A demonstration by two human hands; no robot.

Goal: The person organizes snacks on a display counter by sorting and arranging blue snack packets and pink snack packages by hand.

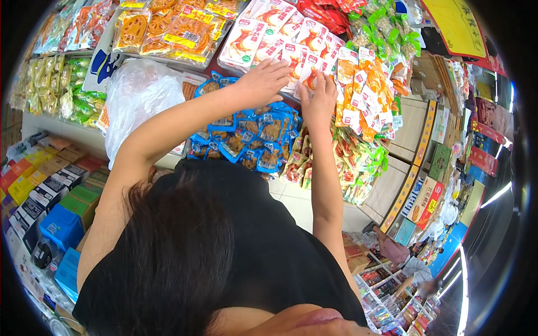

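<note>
A wide white table (67, 131) carries the food packs, and some of its side shows well to the left of the pile of flat white packs with red and orange pictures (294, 53). On the near side of that pile is a big heap of shiny blue plastic packs with brown food inside (252, 131). They lean every which way, maybe because they are too lumpy to stack flat. The white packs overlap with their bright fronts up, likely so people can see them. To the left of the pile sits a crumpled, milky plastic bag (143, 89), maybe put there to be out of the way. To the right of it, flat orange and white packs (367, 95) overlap, so part of each one shows.

The hands are apart from each other. The left hand (263, 84) is spread, palm down, with its fingertips on the pile, maybe to stop the packs sliding. The right hand (319, 103) is at the pile's near right part, fingers bent and touching, but I cannot tell if it pinches a pack
</note>
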